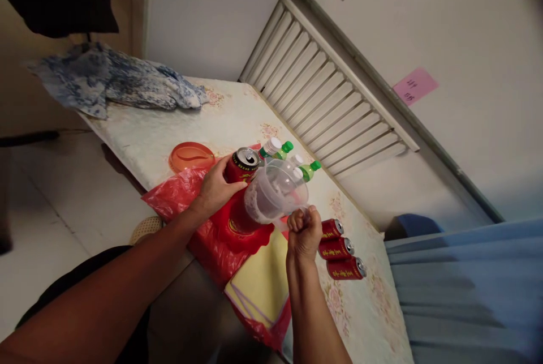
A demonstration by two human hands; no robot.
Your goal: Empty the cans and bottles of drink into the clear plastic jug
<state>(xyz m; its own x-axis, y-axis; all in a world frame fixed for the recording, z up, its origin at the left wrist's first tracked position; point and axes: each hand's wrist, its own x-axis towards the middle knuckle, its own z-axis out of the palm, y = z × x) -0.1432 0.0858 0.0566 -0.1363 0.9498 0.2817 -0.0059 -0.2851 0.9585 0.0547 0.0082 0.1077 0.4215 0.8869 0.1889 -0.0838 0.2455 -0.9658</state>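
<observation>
My left hand (pixel 218 189) is wrapped round a red drink can (pixel 241 166) whose top is opened. Closed on the handle of a clear plastic pitcher, my right hand (pixel 304 229) is at its near right side. The pitcher (pixel 274 194) is tilted and has some foamy liquid in it. Can and pitcher are side by side, with the can left of the pitcher's rim. Below the pitcher is a red scalloped dish (pixel 244 242) on a red plastic bag (pixel 182 200). A folded yellow cloth (pixel 258 282) lies in front of it.
Three red cans (pixel 345 268) lie or stand right of my right hand. Several bottles with green and white caps, one a green-capped bottle (pixel 311 170), are behind the pitcher. An orange lid (pixel 192 157) and a blue-white cloth (pixel 139 81) are on the flowered tablecloth (pixel 241 109). A radiator (pixel 326 86) borders the table.
</observation>
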